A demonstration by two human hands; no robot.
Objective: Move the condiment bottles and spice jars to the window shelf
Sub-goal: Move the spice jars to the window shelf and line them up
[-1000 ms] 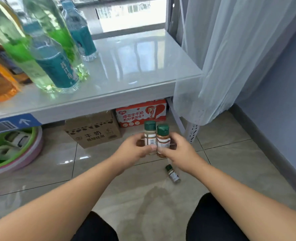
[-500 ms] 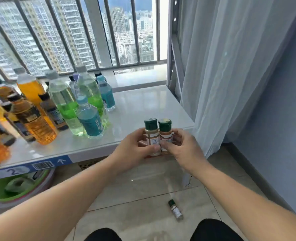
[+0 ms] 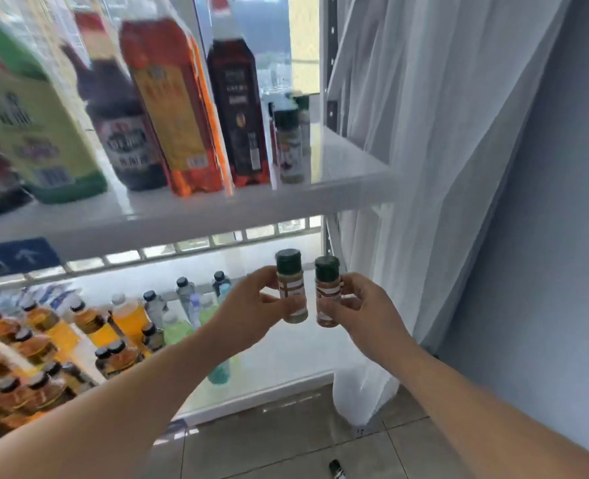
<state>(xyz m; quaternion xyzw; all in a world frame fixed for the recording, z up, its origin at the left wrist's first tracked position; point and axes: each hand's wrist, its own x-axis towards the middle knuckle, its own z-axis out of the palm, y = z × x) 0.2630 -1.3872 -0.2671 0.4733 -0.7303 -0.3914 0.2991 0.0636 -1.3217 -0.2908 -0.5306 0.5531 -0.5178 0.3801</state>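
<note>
Two green-capped spice jars are held upright, side by side and just apart: the pale jar (image 3: 291, 286) is pinched by the left hand (image 3: 251, 312), the reddish jar (image 3: 327, 292) by the right hand (image 3: 365, 312). At 12 o'clock the window shelf (image 3: 350, 160) is seen with tall condiment bottles (image 3: 238, 108); at 3 o'clock, a sheer curtain (image 3: 424, 133).

Each hand held a green-capped spice jar upright below the upper shelf (image 3: 189, 216): the left hand (image 3: 251, 312) a pale jar (image 3: 291, 288), the right hand (image 3: 365, 309) a reddish jar (image 3: 327, 292). The jars stood just beside each other. Tall bottles (image 3: 175, 108) lined the shelf.
</note>
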